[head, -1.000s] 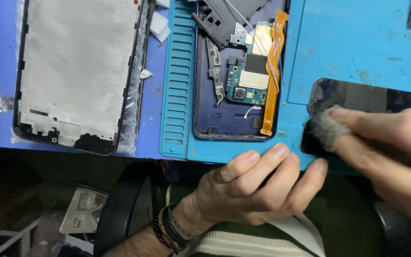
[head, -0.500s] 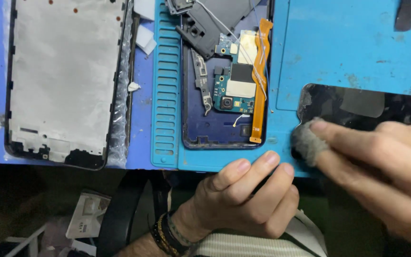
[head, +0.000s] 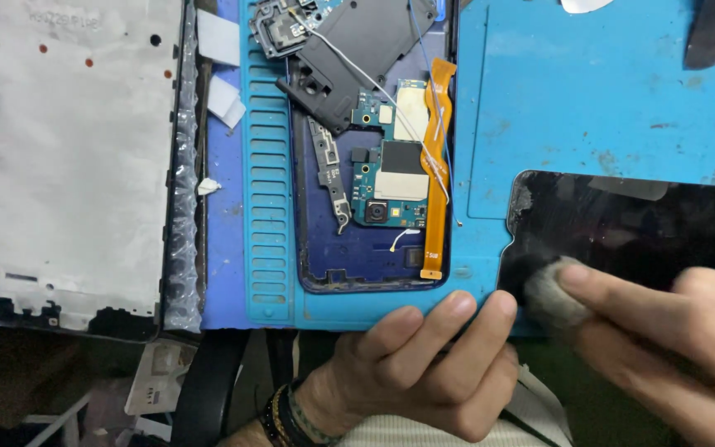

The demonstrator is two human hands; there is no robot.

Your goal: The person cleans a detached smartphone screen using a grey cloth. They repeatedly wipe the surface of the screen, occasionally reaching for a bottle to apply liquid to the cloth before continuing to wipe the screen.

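Opened phone body [head: 374, 207], bare white frame [head: 76, 157], blue mat [head: 606, 91]

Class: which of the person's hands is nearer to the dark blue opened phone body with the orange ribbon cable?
Left. The left hand rests just below the dark blue opened phone body; the right hand is farther right, pressing a grey pad on black glass.

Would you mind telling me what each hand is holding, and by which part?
The right hand pinches a grey wad against the black screen. The left hand holds nothing, fingers on the blue mat's edge.
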